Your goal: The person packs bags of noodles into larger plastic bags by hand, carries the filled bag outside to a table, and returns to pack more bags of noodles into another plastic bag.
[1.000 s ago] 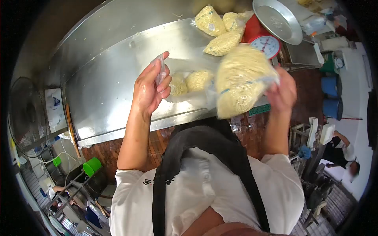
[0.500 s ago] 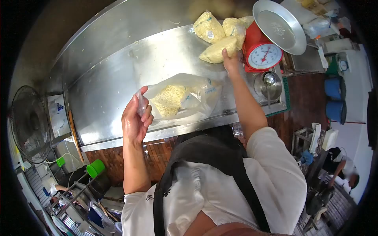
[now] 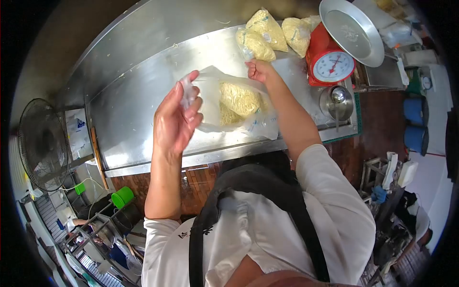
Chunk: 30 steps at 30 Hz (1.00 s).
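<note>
A large clear plastic bag (image 3: 205, 112) lies spread on the steel counter. Through it show packed yellow noodles (image 3: 240, 99). My left hand (image 3: 179, 112) grips the bag's left edge, with thin plastic bunched between thumb and fingers. At the bag's upper right is my right hand (image 3: 259, 71), its fingers curled closed. Whether it pinches plastic is hidden. Just beyond those fingers sits a small bag of noodles (image 3: 255, 44), leaning against another noodle bag (image 3: 267, 28). A third noodle bag (image 3: 296, 37) stands beside the scale.
A red dial scale (image 3: 331, 60) carries a round metal pan (image 3: 351, 32). In front of it a steel bowl (image 3: 334, 103) holds a ladle. A standing fan (image 3: 43, 143) is off the counter's left end. Another person (image 3: 423, 220) is at lower right.
My right hand has left the noodle bag by the scale and come down to the large bag. That noodle bag now rests further left. My left hand has moved rightward and slightly up.
</note>
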Available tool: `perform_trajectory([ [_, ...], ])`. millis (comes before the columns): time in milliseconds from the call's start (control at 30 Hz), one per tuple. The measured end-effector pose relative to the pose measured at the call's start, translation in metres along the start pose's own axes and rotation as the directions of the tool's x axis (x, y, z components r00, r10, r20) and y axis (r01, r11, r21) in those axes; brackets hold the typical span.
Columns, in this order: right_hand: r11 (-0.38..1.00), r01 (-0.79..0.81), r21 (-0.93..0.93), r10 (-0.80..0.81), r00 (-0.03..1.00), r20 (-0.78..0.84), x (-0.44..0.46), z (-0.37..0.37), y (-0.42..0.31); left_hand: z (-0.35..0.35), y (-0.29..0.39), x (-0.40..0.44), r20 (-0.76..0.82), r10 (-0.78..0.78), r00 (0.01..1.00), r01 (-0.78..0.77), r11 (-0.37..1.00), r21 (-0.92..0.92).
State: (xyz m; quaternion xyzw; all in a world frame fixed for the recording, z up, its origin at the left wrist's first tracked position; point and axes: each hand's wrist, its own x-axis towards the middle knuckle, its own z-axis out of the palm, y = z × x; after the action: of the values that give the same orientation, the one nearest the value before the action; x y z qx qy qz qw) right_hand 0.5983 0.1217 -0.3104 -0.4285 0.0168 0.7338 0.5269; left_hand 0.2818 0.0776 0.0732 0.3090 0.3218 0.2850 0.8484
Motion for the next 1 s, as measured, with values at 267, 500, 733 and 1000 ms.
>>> perform_trajectory([
  [267, 0.989, -0.014, 0.145, 0.019, 0.999, -0.029, -0.049, 0.099, -0.031, -0.048, -0.033, -0.009, -0.153, -0.114, 0.982, 0.136, 0.98, 0.143],
  [500, 0.949, 0.316, 0.012, -0.277, 0.848, -0.452, 0.023, 0.066, -0.021, -0.073, -0.028, -0.019, -0.083, -0.225, 0.971, 0.233, 0.967, 0.108],
  [733, 0.322, 0.363, -0.874, -0.893, 0.423, -0.153, -0.142, 0.09, -0.007, -0.116, -0.034, 0.01, 0.079, -0.135, 0.988, 0.151, 0.959, -0.241],
  [1000, 0.097, 0.75, -0.654, -0.51, 0.602, 0.615, -0.283, 0.183, 0.061, -0.076, -0.004, 0.048, 0.209, -0.048, 0.977, 0.106, 0.956, -0.275],
])
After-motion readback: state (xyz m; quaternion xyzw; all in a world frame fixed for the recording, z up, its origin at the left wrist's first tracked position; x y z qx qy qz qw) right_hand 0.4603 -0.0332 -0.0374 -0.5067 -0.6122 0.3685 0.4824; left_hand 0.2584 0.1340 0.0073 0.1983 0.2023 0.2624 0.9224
